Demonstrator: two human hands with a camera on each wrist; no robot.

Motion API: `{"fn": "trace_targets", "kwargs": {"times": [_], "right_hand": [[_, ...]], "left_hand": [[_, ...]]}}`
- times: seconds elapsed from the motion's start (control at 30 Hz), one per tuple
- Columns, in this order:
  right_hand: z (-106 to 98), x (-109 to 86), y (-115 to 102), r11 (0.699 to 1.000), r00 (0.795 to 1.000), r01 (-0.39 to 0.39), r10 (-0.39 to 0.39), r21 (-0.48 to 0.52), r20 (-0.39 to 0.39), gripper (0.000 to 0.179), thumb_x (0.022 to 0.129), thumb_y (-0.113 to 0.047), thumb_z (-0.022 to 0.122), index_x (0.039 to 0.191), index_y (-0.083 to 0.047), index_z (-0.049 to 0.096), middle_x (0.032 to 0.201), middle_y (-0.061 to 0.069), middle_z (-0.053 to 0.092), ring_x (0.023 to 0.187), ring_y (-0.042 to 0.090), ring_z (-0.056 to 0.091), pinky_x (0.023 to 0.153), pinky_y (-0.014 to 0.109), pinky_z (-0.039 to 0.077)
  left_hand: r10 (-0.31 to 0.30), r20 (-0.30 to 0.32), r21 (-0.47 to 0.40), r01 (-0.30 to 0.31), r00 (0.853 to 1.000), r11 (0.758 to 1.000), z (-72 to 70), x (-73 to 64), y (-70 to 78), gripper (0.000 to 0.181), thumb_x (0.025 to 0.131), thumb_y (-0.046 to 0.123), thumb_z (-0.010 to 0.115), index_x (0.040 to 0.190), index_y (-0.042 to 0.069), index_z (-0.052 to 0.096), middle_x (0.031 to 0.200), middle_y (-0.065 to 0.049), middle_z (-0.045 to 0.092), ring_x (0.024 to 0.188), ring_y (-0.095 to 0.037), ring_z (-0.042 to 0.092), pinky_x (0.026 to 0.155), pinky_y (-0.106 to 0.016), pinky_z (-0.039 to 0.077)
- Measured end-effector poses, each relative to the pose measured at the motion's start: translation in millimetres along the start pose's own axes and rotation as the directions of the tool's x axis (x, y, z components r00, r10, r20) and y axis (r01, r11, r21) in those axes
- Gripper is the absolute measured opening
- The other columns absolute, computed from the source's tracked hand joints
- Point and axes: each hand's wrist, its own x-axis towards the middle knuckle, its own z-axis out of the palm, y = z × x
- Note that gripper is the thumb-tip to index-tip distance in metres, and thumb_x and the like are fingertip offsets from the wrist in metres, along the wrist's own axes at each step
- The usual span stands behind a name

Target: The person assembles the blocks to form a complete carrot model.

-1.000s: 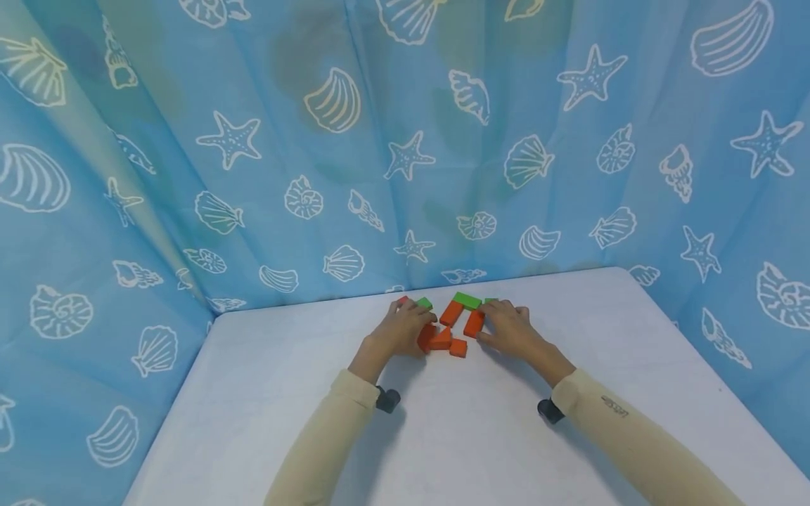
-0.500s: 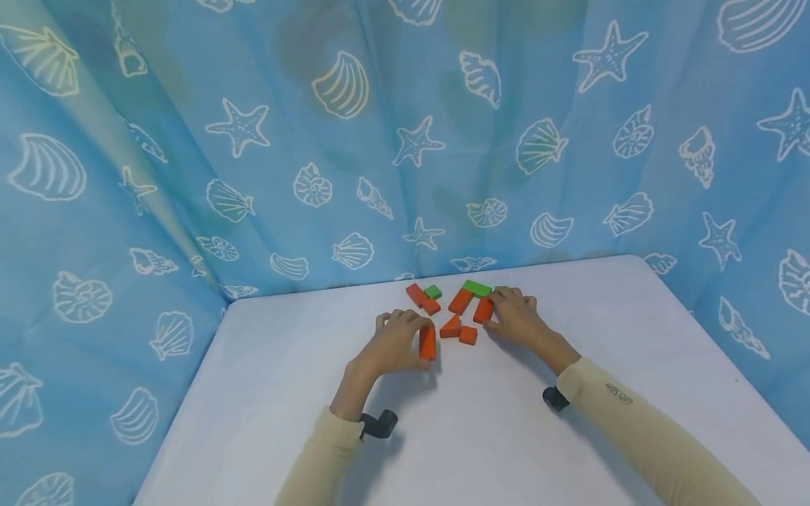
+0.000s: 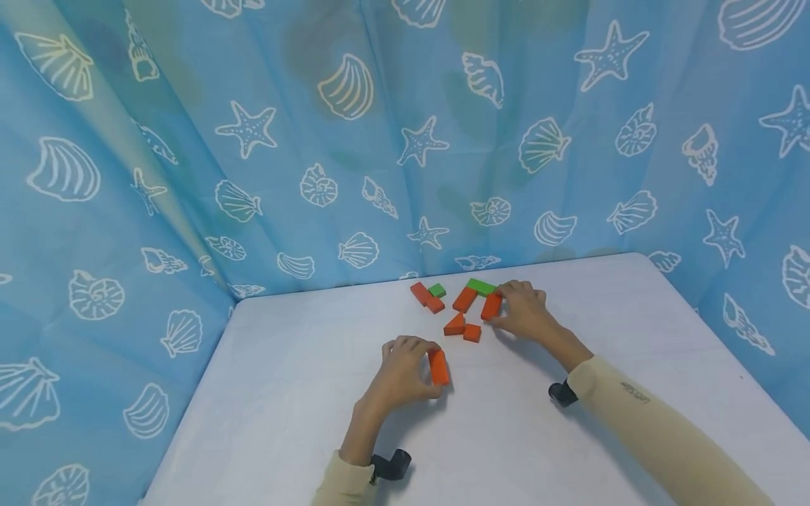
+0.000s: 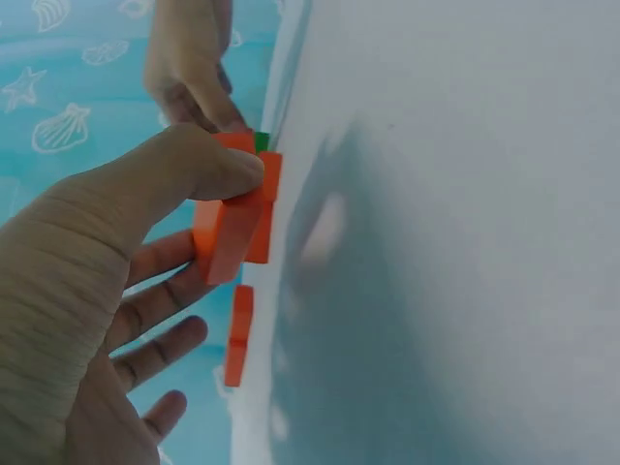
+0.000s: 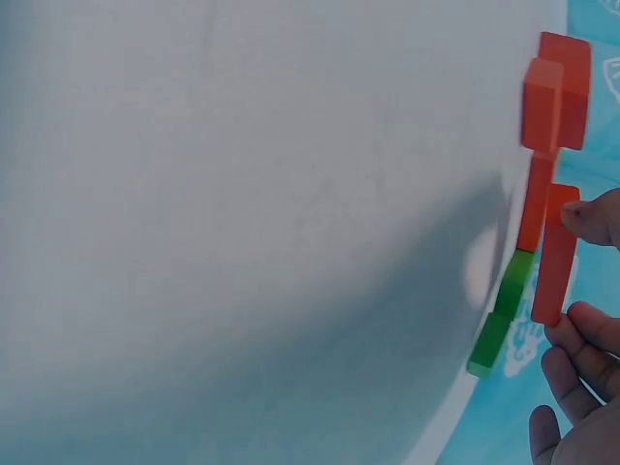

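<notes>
Orange block (image 3: 439,367), pointing lengthwise away from me: my left hand (image 3: 403,372) is pinching it above the table (image 3: 285,393), loose fingertips (image 4: 171,405) showing only in left wrist view; right hand (image 3: 524,313) is pinching another block (image 3: 491,307).

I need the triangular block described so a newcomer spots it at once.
On the white table, look between the left hand and right hand. In the head view, the triangular block sits just left of a small block. Both are orange, but only it shows a pointed, sloping shape.
</notes>
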Motion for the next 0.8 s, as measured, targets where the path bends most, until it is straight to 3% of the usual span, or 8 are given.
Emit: {"fn": "trace_targets", "kwargs": {"times": [0.27,0.37,0.8], "right_hand": [[-8,-18.8,2,0.999,1.000,0.012,-0.013,0.030,0.004,0.064,0.084,-0.029,0.080,0.134,0.002,0.055,0.134,0.022,0.052,0.125,0.041,0.041,0.097,0.060,0.030],[-11,-27.8,-1,0.999,1.000,0.026,-0.026,0.034,0.001,0.063,0.084,-0.028,0.079,0.135,0.001,0.056,0.135,0.022,0.053,0.126,0.041,0.041,0.098,0.060,0.030],[-20,-71.1,-30,0.985,0.989,0.151,-0.150,0.078,-0.014,0.056,0.082,-0.024,0.080,0.131,-0.007,0.061,0.136,0.016,0.055,0.128,0.037,0.042,0.097,0.059,0.031]], "left_hand": [[-0.035,0.030,-0.087,0.038,0.999,0.996,18.3,-10.8,0.8,0.065,0.074,0.041,0.083,0.131,0.019,0.060,0.128,0.003,0.059,0.126,-0.019,0.043,0.104,-0.047,0.036],[-0.022,0.021,-0.089,0.024,1.000,0.996,22.0,-14.2,-0.3,0.062,0.075,0.041,0.082,0.130,0.020,0.061,0.128,0.004,0.058,0.125,-0.019,0.043,0.104,-0.046,0.036],[0.011,-0.019,-0.144,-0.013,1.000,0.990,26.0,-22.1,-3.2,0.061,0.081,0.039,0.077,0.137,0.022,0.059,0.136,0.002,0.057,0.128,-0.022,0.041,0.103,-0.051,0.031]]}}
